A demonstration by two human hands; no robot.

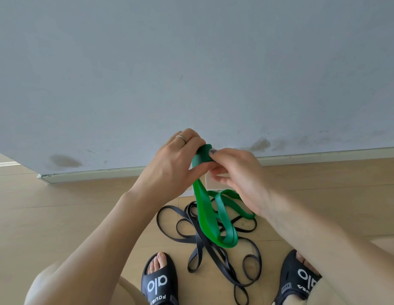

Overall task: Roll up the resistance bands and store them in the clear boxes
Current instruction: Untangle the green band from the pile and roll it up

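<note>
Pale grey paint covers the wall (191,62), which fills the upper part of the view and is smudged with dark marks low down. Below it, the light wooden floor (59,205) is met by a white skirting board (103,173). On the floor, between two black slides (159,282) worn on the person's feet, a tangle of black bands (213,249) is spread in loose loops. A wide green band (208,216) is held up in front of the wall; its lower loops hang down and lie over the black bands. Its upper end is gathered into a small roll, which is gripped between the two hands. The left hand (171,166) is curled round the roll from the left, and a thin ring (181,138) is worn on one finger. The right hand (238,172) pinches the roll from the right, with the fingers (216,166) bent narrowly against the green rubber.
</note>
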